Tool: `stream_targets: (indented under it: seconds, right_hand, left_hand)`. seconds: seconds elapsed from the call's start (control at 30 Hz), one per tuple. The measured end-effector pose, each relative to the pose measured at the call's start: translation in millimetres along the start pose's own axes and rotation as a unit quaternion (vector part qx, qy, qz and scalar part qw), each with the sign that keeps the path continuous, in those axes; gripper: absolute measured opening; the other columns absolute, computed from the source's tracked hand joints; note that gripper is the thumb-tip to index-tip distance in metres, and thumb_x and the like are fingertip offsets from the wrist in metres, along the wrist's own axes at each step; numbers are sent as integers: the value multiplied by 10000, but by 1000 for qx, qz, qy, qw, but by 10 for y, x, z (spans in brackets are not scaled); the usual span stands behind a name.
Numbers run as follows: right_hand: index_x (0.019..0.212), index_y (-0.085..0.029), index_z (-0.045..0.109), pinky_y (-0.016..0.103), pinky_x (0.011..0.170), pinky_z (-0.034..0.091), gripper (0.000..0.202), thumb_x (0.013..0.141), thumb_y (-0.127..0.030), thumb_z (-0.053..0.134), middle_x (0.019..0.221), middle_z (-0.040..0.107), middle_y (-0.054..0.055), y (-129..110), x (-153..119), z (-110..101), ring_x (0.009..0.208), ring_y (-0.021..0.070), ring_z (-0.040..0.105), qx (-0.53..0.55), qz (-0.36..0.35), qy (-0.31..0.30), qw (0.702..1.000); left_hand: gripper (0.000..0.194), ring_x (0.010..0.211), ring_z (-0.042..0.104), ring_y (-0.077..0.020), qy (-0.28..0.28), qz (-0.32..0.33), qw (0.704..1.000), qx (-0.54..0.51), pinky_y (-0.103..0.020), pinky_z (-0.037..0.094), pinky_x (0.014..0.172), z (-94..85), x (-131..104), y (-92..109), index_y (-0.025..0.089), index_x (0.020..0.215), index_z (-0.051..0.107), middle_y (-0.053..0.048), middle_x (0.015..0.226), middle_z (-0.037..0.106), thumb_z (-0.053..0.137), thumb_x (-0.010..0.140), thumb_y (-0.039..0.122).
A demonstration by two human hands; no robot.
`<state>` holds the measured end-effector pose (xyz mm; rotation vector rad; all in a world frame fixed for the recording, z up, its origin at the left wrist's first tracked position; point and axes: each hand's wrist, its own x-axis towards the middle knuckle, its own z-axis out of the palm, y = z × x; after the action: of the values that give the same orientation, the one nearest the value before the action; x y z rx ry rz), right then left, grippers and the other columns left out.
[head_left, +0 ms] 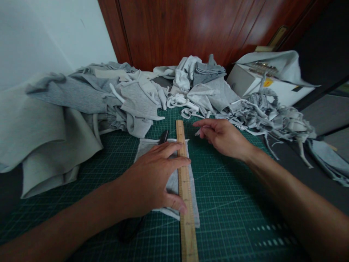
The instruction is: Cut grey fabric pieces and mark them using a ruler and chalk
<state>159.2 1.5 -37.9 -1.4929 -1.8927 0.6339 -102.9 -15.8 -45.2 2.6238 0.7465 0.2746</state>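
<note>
My left hand (156, 176) lies with its fingers spread over a wooden ruler (186, 203), pressing it onto a piece of grey fabric (172, 183). The ruler runs lengthwise along the right part of the fabric, leaving a narrow strip showing beyond its edge. Under my left hand is a dark tool (164, 137), mostly hidden; its kind cannot be made out. To the right of the ruler's far end, my right hand (222, 138) is raised with its fingers pinched. A small pale piece (197, 132) shows at its fingertips, too small to name.
A green cutting mat (223, 203) covers the table. Grey fabric pieces (89, 89) are heaped at the left and back. Tangled fabric strips (267, 112) lie at the right, before a white box (245, 82). A wooden door (185, 32) stands behind.
</note>
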Motion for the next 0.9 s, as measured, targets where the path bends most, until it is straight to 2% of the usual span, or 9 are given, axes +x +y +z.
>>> stream_targets:
  seconds: [0.07, 0.13, 0.27, 0.43, 0.67, 0.8, 0.9]
  right_hand:
    - [1141, -124, 758, 278, 584, 408, 264, 970, -232, 590, 776, 684, 20, -9, 32, 20, 610, 148, 532, -9, -33, -11, 999]
    - [1049, -149, 769, 274, 593, 391, 183, 937, -261, 677, 717, 647, -13, -10, 90, 58, 599, 139, 513, -28, -61, -50, 996]
    - [937, -155, 761, 262, 608, 393, 65, 905, -193, 720, 672, 626, -38, 23, 199, 138, 590, 126, 523, -69, -76, -106, 989]
    - [956, -151, 753, 261, 637, 414, 104, 960, -152, 649, 745, 696, -5, 33, 218, 179, 632, 137, 582, -103, -74, -104, 986]
    - [953, -136, 745, 315, 640, 363, 144, 979, -154, 604, 769, 705, 75, -72, 201, 249, 672, 193, 586, -203, -50, -76, 975]
    - [921, -143, 735, 326, 634, 370, 103, 963, -189, 653, 760, 713, 94, -86, 203, 273, 676, 208, 587, -220, -22, -51, 974]
    - [862, -152, 736, 315, 624, 405, 137, 943, -261, 716, 791, 733, 91, -78, 207, 211, 688, 203, 607, -198, 2, -38, 979]
  left_hand:
    - [957, 1487, 459, -403, -1, 1, 1000, -4, -563, 388, 1240, -5, 4, 4, 206, 1391, 682, -158, 1571, 517, 928, 610, 701]
    - [947, 1475, 470, -404, -1, -2, 1000, -7, -567, 398, 1232, -11, 12, 13, 205, 1381, 688, -155, 1558, 525, 938, 604, 685]
    - [938, 1478, 460, -424, -2, -9, 1000, -16, -586, 403, 1225, -13, 20, 24, 210, 1356, 702, -155, 1569, 507, 934, 593, 703]
    - [926, 1486, 445, -440, 4, -1, 1000, -31, -587, 398, 1231, 1, 7, 10, 189, 1355, 702, -168, 1567, 497, 907, 626, 722]
    - [885, 1444, 485, -439, 4, -3, 999, -38, -584, 426, 1211, -16, 3, 24, 200, 1328, 715, -165, 1522, 521, 872, 653, 751]
    - [883, 1458, 477, -445, 3, -2, 999, -34, -592, 419, 1219, -10, 10, 23, 206, 1320, 719, -162, 1529, 531, 913, 622, 710]
    - [926, 1506, 427, -456, 6, 1, 999, -34, -609, 389, 1242, 3, 6, 6, 209, 1369, 696, -159, 1589, 499, 912, 622, 713]
